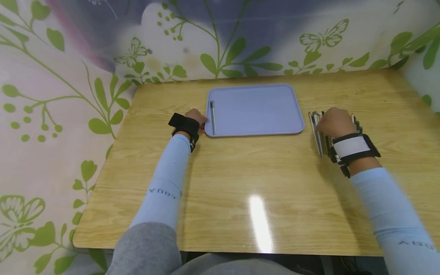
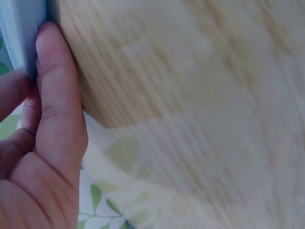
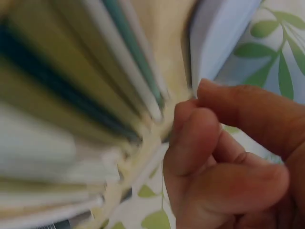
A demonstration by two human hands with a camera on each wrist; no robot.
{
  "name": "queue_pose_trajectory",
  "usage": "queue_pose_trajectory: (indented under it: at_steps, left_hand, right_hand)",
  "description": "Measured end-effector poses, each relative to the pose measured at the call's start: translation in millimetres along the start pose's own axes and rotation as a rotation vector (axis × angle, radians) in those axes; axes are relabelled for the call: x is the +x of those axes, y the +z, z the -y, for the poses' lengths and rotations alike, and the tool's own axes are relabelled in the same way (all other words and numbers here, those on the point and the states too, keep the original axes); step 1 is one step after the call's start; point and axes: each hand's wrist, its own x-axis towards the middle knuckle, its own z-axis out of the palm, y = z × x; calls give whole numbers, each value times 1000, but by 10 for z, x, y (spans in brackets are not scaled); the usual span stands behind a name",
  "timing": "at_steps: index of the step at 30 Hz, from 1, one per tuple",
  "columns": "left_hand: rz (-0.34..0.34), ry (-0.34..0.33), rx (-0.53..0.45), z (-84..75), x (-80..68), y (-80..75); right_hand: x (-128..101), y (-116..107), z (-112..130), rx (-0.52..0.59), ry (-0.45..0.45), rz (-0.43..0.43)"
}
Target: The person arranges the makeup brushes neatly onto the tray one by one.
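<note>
Nearest the camera: two forearms in pale blue sleeves, both laid forward over the wooden table [image 1: 240, 183]. Right hand [image 1: 335, 122] rests on a row of pens [image 1: 317, 133] lying side by side directly beneath it, long axes pointing away from the person; fingers curled over them, but whether any pen is pinched cannot be told. Left hand [image 1: 196, 116] pinches the near left rim of the blue tray [image 1: 256, 110]. One pen [image 1: 212, 116] lies in the tray just beyond the left fingers, lengthwise front to back.
</note>
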Motion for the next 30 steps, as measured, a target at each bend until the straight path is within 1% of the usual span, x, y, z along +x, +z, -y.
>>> queue_pose_trajectory:
  at_steps: [2, 3, 7, 10, 16, 18, 24, 26, 30]
  left_hand:
    - [3, -14, -1, -4, -9, 6]
    - [1, -19, 4, -7, -15, 12]
    - [10, -41, -11, -18, -35, 32]
    - [2, -58, -21, -22, -39, 27]
    - [2, -69, -49, -41, -31, 4]
    - [6, -70, -48, -40, -24, 3]
    - [15, -74, -45, -32, -10, 4]
    - [15, -73, -48, -41, -27, 1]
    - [13, -76, -46, -60, -49, -9]
  right_hand:
    - [26, 78, 3, -32, -16, 23]
    - [36, 111, 8, -50, -10, 33]
    - [46, 197, 27, -101, 40, 20]
    - [45, 219, 45, -89, 51, -7]
    - [38, 232, 70, -71, 26, -69]
    - [29, 238, 82, -63, 22, -70]
    - [-9, 238, 186, -86, 15, -76]
    - [-8, 248, 227, -104, 45, -76]
    - [36, 298, 292, -152, 144, -51]
